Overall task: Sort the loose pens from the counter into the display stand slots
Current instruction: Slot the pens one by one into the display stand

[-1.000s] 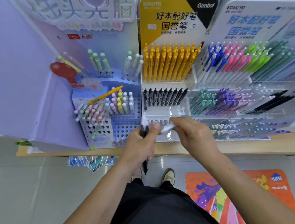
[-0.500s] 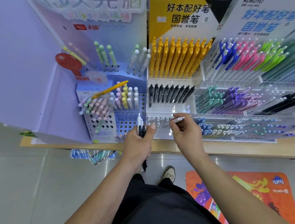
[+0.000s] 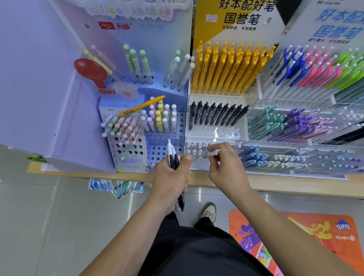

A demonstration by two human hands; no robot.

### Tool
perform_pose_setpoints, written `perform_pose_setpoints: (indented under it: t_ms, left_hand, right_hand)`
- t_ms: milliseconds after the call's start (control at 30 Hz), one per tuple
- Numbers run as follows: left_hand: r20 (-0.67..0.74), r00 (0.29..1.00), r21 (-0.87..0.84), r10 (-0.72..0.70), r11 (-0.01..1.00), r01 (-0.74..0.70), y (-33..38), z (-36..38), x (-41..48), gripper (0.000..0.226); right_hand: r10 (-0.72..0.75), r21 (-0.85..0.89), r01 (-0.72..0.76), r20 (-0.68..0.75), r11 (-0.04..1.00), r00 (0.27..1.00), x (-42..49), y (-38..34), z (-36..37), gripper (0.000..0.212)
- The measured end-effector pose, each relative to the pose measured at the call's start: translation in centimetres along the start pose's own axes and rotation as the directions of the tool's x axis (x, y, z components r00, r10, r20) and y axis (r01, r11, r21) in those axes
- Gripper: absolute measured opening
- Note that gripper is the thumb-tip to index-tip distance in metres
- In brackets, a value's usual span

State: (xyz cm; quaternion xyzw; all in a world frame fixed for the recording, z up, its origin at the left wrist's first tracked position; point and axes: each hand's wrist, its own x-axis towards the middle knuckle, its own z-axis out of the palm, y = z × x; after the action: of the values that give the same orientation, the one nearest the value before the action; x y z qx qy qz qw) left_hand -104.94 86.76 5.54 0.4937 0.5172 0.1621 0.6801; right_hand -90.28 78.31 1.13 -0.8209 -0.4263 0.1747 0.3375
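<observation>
Holding, left hand (image 3: 170, 180): wrapping fingers and thumb round a small bunch of pens (image 3: 173, 160), black ones plus a white one, tops poking out above the fist and tails hanging below. Probably parking the stock here, freeing the other hand for one-at-a-time work.

Placing, right hand (image 3: 226, 169): pinching a single white pen (image 3: 213, 152) between thumb and fingertips, carrying it nearly flat, hovering right over the front row.

Front row (image 3: 195, 150): sitting lowest on the clear stand (image 3: 222, 134), showing pale caps much like the pinched pen, so likely being the target. Not managing to tell the exact slot, too blurry through the plastic.

Tiers behind: stepping up from there, black pens (image 3: 215, 114) first, yellow pens (image 3: 226, 69) above, all grouped by colour. Guessing at the black ones in the bunch going to the black tier next.

Stray yellow pen (image 3: 141, 106): lying crosswise on top of the pastel pens (image 3: 126, 127) in the blue stand (image 3: 159, 153) off to the left, looking misplaced, probably needing a move over to the yellow tier.

Counter (image 3: 283, 187): carrying both stands near its wooden edge, with both hands hanging just in front.
</observation>
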Motion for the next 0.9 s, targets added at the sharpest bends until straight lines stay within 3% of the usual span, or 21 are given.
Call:
perform_pose_setpoints:
  t_ms: [200,333,467,700,800,833,900]
  left_hand:
    - [0.018,1.000,0.009,0.018,1.000,-0.018,0.3,-0.1,0.1,0.033]
    - [0.032,0.999,0.003,-0.008,1.000,0.008,0.5,0.0,0.3,0.029]
    - [0.044,0.998,-0.019,-0.035,0.999,0.036,0.9,0.1,0.4,0.031]
    - [0.099,0.991,-0.138,-0.087,0.985,0.100,2.4,1.1,0.2,0.023]
    - [0.105,0.992,-0.190,-0.067,0.978,0.086,3.0,1.3,0.1,0.021]
    - [0.104,0.993,-0.220,-0.060,0.972,0.082,3.3,1.6,0.2,0.019]
    - [0.095,0.994,-0.294,-0.049,0.953,0.075,4.0,2.3,0.3,0.015]
  right_hand:
    - [0.014,0.046,-0.013,-0.001,0.999,1.000,-0.7,-1.0,1.1,0.023]
    - [0.167,0.121,-0.162,-0.034,0.979,0.985,-0.8,-1.3,1.0,0.027]
    - [0.205,0.032,-0.204,-0.050,0.978,0.977,-0.1,-1.0,1.2,0.017]
    - [0.241,0.005,-0.241,0.007,0.971,0.971,0.2,-1.2,1.2,0.030]
    - [0.283,0.063,-0.282,-0.014,0.957,0.959,-0.6,-2.6,-0.9,0.015]
    - [0.273,0.099,-0.273,0.014,0.957,0.962,-1.1,-3.2,-2.0,0.008]
    - [0.260,0.224,-0.299,0.187,0.928,0.947,-2.0,-4.5,-4.1,0.020]
